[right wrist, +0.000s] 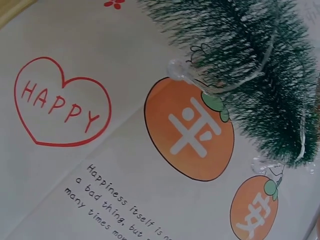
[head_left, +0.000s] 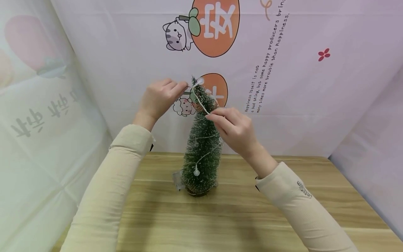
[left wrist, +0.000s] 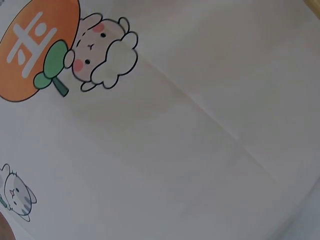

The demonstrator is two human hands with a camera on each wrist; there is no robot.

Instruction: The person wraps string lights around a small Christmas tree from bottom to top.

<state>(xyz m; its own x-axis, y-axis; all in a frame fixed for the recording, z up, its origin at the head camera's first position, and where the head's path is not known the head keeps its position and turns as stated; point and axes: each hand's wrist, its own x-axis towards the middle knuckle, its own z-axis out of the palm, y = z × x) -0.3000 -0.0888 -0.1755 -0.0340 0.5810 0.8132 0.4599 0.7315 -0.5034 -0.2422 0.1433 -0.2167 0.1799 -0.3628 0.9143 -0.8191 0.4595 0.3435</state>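
A small green bottle-brush Christmas tree [head_left: 201, 150] stands upright on the wooden table, its needles tipped with white. String lights [head_left: 201, 104] on a pale wire wind round it, with a clear bulb [head_left: 196, 170] low on the front. At the treetop my left hand [head_left: 162, 98] pinches the wire between thumb and fingertips. Lower and to the right, my right hand [head_left: 234, 128] pinches the same wire, which runs taut between both hands across the upper tree. The right wrist view shows the tree [right wrist: 250, 55] with looped wire and bulbs; fingertips are out of sight there.
A clear plastic box [head_left: 178, 180] sits at the left of the tree's base. Behind stands a white printed backdrop [head_left: 299, 87], with a pale side wall [head_left: 41, 157] at the left and another at the right. The wooden table [head_left: 189, 224] extends toward me.
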